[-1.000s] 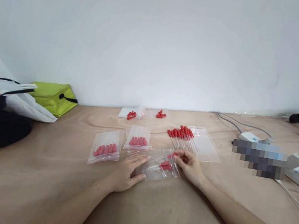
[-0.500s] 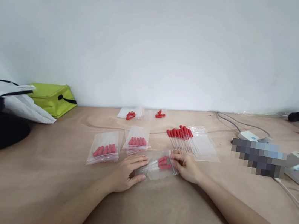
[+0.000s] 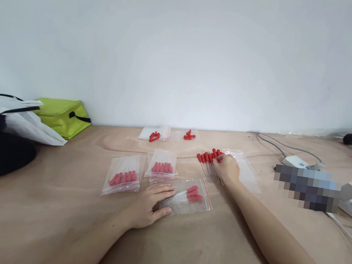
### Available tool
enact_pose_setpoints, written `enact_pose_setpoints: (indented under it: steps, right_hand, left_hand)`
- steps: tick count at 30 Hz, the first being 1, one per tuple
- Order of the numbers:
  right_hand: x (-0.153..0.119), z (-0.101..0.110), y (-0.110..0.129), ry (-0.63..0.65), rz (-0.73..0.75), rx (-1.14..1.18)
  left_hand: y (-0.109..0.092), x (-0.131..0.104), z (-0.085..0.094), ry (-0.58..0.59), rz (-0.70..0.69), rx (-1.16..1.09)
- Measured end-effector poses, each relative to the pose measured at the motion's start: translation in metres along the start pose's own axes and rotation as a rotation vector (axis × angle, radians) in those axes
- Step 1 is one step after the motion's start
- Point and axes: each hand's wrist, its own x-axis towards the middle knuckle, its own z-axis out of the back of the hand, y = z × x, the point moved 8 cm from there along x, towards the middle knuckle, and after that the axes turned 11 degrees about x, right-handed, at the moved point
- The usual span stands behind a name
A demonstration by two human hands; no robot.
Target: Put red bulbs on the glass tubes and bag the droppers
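A clear zip bag (image 3: 180, 207) lies flat with a few red-bulbed glass droppers (image 3: 194, 193) inside. My left hand (image 3: 152, 204) rests at the bag's left end, fingers stretched out and thumb apart, touching the plastic. Further back, loose red-bulbed droppers (image 3: 204, 157) lie side by side, bulbs pointing away from me. Over the right part of this row is my right hand (image 3: 228, 168), its thumb and fingers closed on a dropper's bulb. The hand hides some of the other droppers.
Two filled zip bags (image 3: 123, 178) (image 3: 162, 165) lie left of centre. Small bags with red bulbs (image 3: 154, 136) (image 3: 189, 136) sit near the wall. An unfilled-looking bag (image 3: 248, 173) is right of the loose droppers. Cables and white adapters (image 3: 295, 161) lie right; a green bag (image 3: 60, 116) stands left.
My right hand has let go of the zip bag's open end and moved up and right to the loose droppers. My left hand has stayed in place.
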Motion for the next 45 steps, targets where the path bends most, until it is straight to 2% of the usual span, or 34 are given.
enact_pose_setpoints:
  steps: [5,11,14,20,22,27,29,33,37,42,45]
  right_hand:
    - [0.001,-0.007,0.002,0.052,-0.038,0.008]
    - [-0.001,0.002,0.004,-0.028,0.057,0.102]
    - [-0.007,0.008,0.004,-0.066,0.105,0.255]
    - [-0.033,0.021,0.003,-0.096,0.197,0.776]
    - [-0.044,0.023,-0.004,-0.107,0.176,0.883]
    - [-0.065,0.013,-0.017,0.007,0.067,1.072]
    - [-0.070,0.011,-0.017,0.011,0.042,1.111]
    - [-0.075,0.007,-0.013,-0.032,-0.010,1.172]
    - [-0.077,0.002,-0.008,-0.016,-0.029,1.210]
    - [-0.076,0.004,-0.011,-0.059,-0.036,1.268]
    - [-0.076,-0.001,-0.009,0.008,-0.048,1.299]
  left_hand:
    - [0.001,0.000,0.000,0.000,0.006,0.000]
    - [0.001,-0.001,0.000,-0.010,-0.002,-0.010]
    - [0.001,0.000,0.000,-0.006,-0.006,-0.005]
    - [0.000,0.000,0.000,0.010,-0.003,0.011]
    - [0.001,0.000,0.000,0.008,-0.003,0.009]
    - [0.002,0.000,-0.002,0.007,-0.010,0.013]
    - [0.002,-0.001,-0.003,0.005,-0.014,0.018]
    - [0.001,-0.001,-0.001,0.003,-0.011,0.022]
    - [0.000,0.000,-0.001,0.000,-0.013,0.029]
    - [0.001,0.000,-0.002,-0.005,-0.023,0.033]
    - [0.001,-0.001,-0.002,-0.013,-0.020,0.027]
